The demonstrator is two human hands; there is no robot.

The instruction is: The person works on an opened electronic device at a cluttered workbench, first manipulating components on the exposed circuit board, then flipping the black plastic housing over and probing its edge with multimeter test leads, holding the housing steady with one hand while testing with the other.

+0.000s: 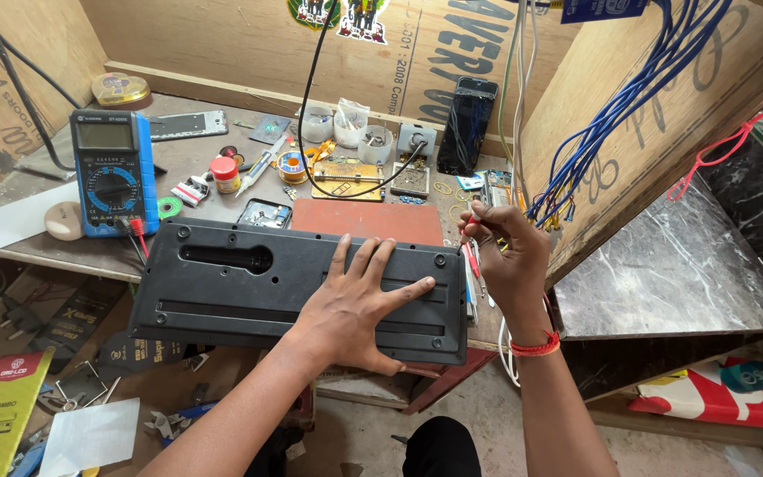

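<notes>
Nearby, small white tubs (346,124) hold screws (contents too small to tell).

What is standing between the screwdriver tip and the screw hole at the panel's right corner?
Nothing visible. The right hand holds the red screwdriver just above the black panel corner; the left hand lies flat, further left.

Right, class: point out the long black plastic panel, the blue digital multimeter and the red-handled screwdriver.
Long black plastic panel (222,287): head view, bare left half of its back.
Blue digital multimeter (113,181): head view, round dial.
Red-handled screwdriver (472,217): head view, handle showing above the right hand's fingers.
</notes>
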